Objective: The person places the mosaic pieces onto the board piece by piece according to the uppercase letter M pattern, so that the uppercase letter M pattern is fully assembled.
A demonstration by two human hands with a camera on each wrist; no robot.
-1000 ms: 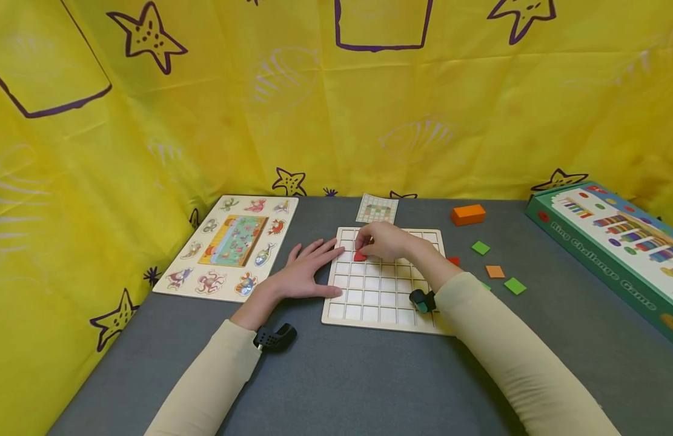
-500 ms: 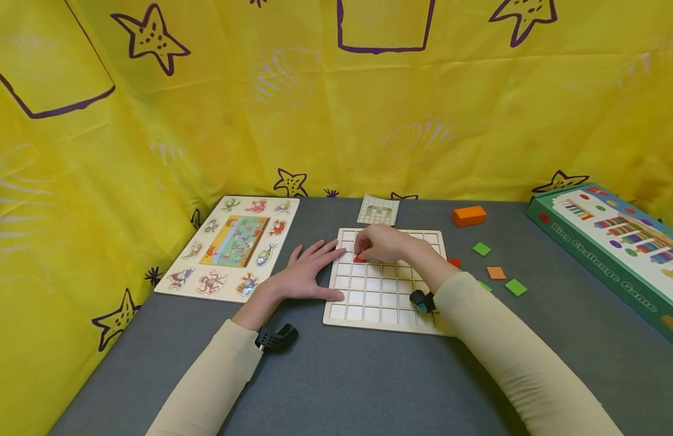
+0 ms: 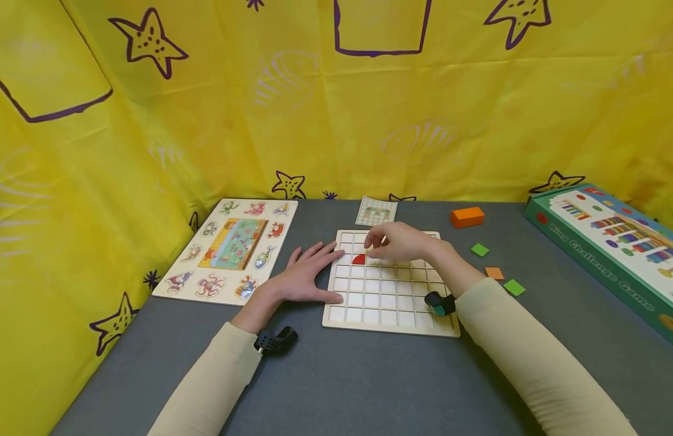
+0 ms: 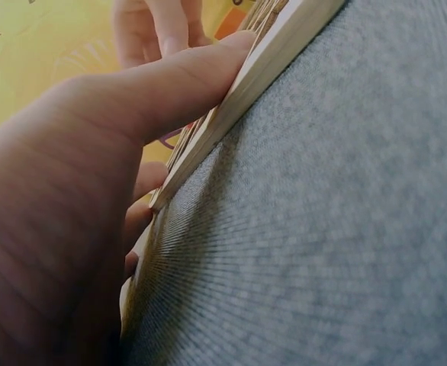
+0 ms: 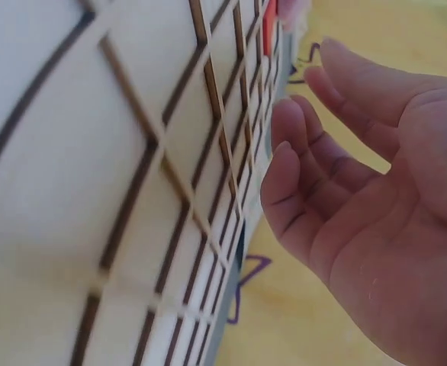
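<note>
A pale wooden grid board [image 3: 371, 301] lies on the dark table. In one of its cells, toward the upper left, sits a red quarter-round piece [image 3: 359, 259]. My left hand [image 3: 303, 277] is spread at the board's left edge, its fingertips and thumb resting on the rim. The left wrist view shows the thumb [image 4: 200, 76] lying on the wooden edge. Just right of the red piece, over the grid, is my right hand [image 3: 398, 242]. Its fingers are loosely bent with nothing between them, as the right wrist view of the hand [image 5: 368, 191] also shows.
Behind the board lies a pattern card [image 3: 377, 212]. Right of it are an orange block [image 3: 467, 217], green tiles [image 3: 514, 287] and an orange tile [image 3: 494, 274]. A sea-animal puzzle [image 3: 284, 209] lies left; a Ring Challenge Game box [image 3: 598, 260] stands right. A yellow curtain [image 3: 347, 121] hangs behind.
My right hand has let go of the red quarter-round piece, which now lies in a grid cell. That hand has moved a little right. The left hand stays at the board's edge.
</note>
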